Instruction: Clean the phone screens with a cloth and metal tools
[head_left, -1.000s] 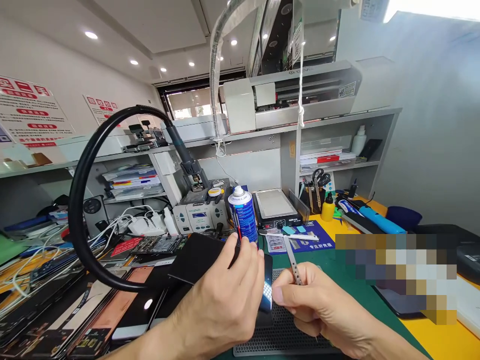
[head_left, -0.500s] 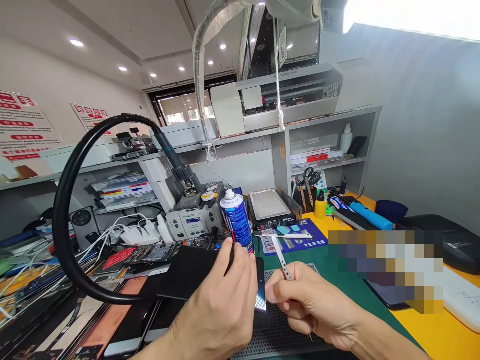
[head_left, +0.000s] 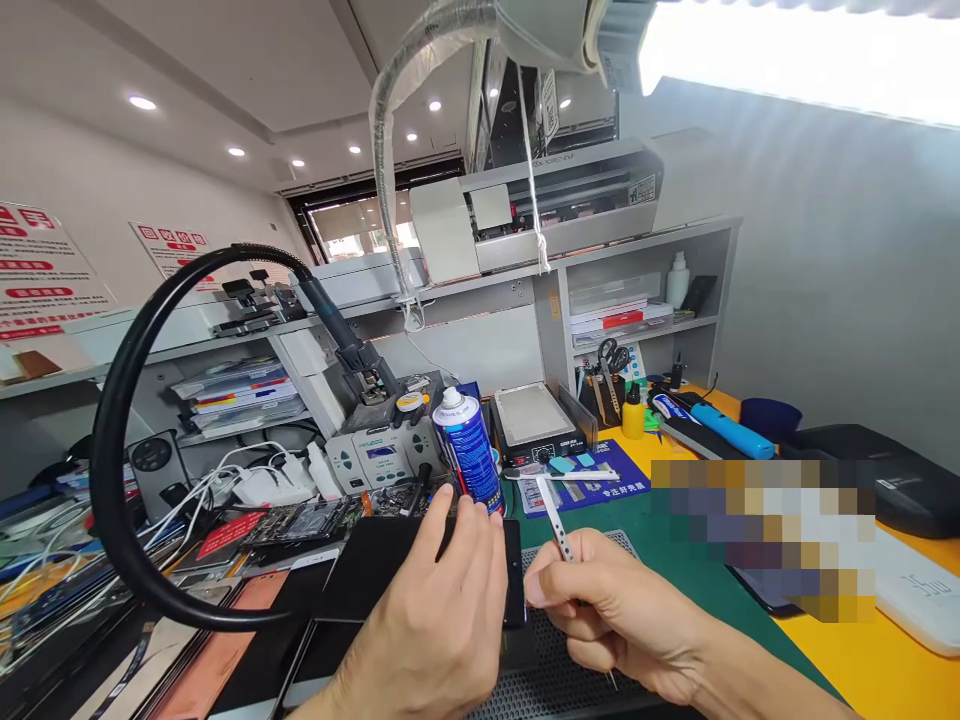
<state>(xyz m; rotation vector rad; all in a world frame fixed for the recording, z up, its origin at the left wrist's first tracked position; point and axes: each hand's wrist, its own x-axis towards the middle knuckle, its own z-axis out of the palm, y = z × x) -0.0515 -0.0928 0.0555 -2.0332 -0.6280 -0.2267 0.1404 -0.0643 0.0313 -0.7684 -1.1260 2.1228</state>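
Observation:
My left hand (head_left: 450,600) is closed over the right part of a flat black-screened device (head_left: 367,560), thumb hidden and fingers close together. The device looks like a tablet and lies tilted in front of me. My right hand (head_left: 607,605), just beside its right edge, grips metal tweezers (head_left: 556,525) with a row of holes along them. Their broad end points up and away, while thin tips come out below the fist. Under both hands is a perforated dark mat (head_left: 555,690). A blue spray can (head_left: 469,455) stands right behind the left fingers.
Phones and parts crowd the left, under a looping black hose (head_left: 105,440). A hot-air station (head_left: 382,455) and heating plate (head_left: 532,415) stand at the back. On the right are a yellow bottle (head_left: 633,412), a blue tool (head_left: 731,430) and a white power bank (head_left: 926,600).
The view has tilted up and shifted slightly, so the bench things sit a little further left. A bright reflection on the device's lower right corner has gone. Both hands keep their grips.

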